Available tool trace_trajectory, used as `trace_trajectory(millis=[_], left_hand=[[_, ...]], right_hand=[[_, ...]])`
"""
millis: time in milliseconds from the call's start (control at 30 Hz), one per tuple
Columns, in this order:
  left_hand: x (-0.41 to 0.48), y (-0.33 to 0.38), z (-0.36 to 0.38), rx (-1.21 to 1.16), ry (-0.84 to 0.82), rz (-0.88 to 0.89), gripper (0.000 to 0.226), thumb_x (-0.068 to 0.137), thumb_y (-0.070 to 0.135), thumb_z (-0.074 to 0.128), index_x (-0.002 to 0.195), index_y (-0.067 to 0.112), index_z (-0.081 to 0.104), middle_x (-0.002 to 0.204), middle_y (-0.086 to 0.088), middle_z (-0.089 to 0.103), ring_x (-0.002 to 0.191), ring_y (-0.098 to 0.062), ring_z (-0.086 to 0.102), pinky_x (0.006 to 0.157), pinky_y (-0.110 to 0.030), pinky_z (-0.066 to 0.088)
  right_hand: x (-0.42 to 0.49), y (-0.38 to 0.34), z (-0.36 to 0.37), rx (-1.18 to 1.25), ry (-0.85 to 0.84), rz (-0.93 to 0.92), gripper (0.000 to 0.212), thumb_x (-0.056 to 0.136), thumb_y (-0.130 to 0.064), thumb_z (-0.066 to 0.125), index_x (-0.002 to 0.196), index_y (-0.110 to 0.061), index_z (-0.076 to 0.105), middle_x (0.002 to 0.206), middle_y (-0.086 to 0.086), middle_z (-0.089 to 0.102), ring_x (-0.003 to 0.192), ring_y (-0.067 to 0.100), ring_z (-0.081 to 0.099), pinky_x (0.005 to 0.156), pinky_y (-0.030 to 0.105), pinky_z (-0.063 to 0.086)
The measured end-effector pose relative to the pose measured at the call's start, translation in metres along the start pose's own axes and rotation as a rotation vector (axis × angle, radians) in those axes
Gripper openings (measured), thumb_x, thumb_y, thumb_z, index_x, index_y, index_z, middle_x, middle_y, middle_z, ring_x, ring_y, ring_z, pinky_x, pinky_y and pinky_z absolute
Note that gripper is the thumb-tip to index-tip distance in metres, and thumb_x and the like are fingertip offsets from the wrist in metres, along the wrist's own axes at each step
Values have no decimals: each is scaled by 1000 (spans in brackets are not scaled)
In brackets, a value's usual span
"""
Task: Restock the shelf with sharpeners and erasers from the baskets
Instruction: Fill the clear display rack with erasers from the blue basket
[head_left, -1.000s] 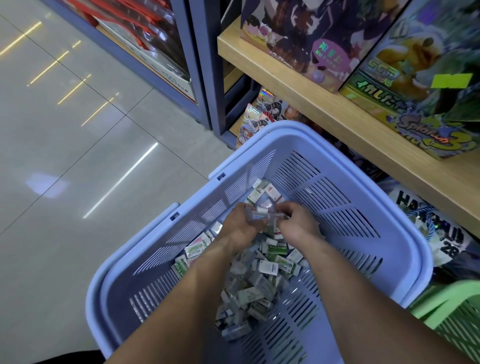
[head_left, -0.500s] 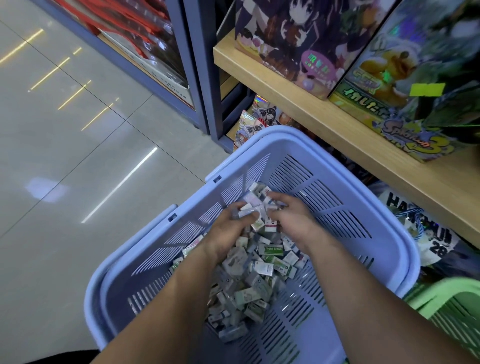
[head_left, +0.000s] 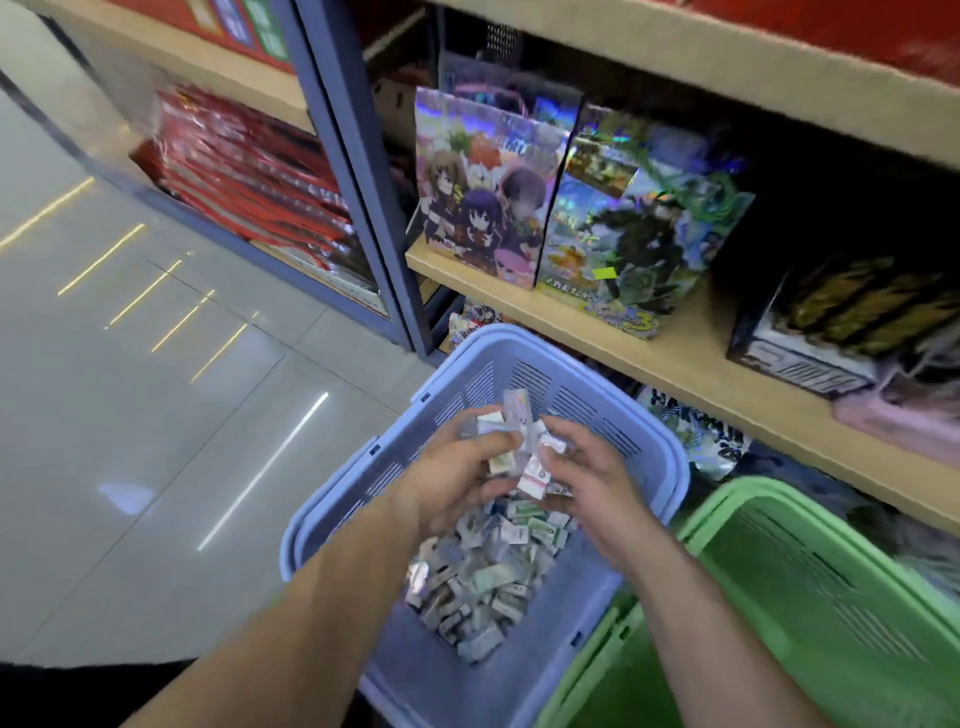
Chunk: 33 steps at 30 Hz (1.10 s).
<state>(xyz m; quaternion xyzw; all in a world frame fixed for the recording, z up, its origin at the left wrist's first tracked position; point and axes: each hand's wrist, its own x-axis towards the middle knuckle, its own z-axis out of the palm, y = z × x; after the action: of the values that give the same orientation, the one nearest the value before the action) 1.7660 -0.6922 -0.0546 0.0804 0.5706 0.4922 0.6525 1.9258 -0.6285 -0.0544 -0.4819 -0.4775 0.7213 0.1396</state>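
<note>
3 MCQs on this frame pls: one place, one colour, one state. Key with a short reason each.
1. Where does the green basket stand relative to the blue basket?
A. On the person's right of it
B. On the person's left of it
C. Stacked inside it

2. What colour is the basket that holds the pile of small packets?
A. Green
B. Red
C. Blue

3. What are the left hand and right hand doing?
A. Both hang empty
B. Together they hold a bunch of packets above the pile
C. Only the left grips a packet

Key:
1 A: the green rim sits at lower right, beside the blue one.
2 C: the pile lies on the blue basket's floor.
3 B: fingers of both hands curl round the bunch over the basket.
</note>
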Motion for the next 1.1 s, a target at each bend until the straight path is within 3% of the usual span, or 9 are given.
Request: trace_trajectory(millis=[133,267,400,567,800,1000,1100], left_hand=[[-62,26,22,96,-58,100,33,94,3,68,124,13,60,111,-11,76,99,-29,74,90,-46,57],[-108,35,29,107,-72,177,37,89,0,72,122,13,59,107,-12,75,91,-27,72,83,-40,58],[-126,33,30,125,-54,206,47,85,-1,77,127,10,57,105,-14,75,88,-27,72,77,-36,57],[-127,23,35,195,-64,190,41,90,-1,71,125,14,57,91,-6,74,77,-19,71,81,-39,56],[-122,22,38,225,-131,166,42,89,7,75,127,17,59,102,-8,75,87,-22,72,78,-31,57],[-116,28,37,245,-122,182,36,87,11,79,119,20,67,118,-10,65,82,-19,67,80,-32,57],[-113,28,36,250,-120,182,37,86,10,79,120,20,67,123,-8,62,80,-17,66,80,-31,57]], right_hand=[[-42,-20,1,72,51,-89,31,99,-16,62,111,-43,71,109,2,74,101,25,72,89,50,59],[-73,-40,7,86,59,-207,29,101,-19,59,120,-39,67,112,-4,71,93,12,72,67,29,57],[-90,-46,12,117,-1,-243,30,100,-17,62,124,-34,66,111,1,75,94,25,74,77,45,61],[-93,-47,9,127,53,-229,27,95,-23,69,122,-31,67,102,5,76,76,18,71,61,32,55],[-85,-41,4,156,134,-206,35,82,-22,84,114,-25,70,107,8,74,70,19,70,56,31,50],[-83,-54,-15,154,253,-310,30,84,-13,81,111,-23,72,108,12,74,79,25,73,71,44,63],[-86,-61,-22,179,210,-337,30,84,-10,79,110,-24,72,109,9,72,81,27,74,66,37,62]])
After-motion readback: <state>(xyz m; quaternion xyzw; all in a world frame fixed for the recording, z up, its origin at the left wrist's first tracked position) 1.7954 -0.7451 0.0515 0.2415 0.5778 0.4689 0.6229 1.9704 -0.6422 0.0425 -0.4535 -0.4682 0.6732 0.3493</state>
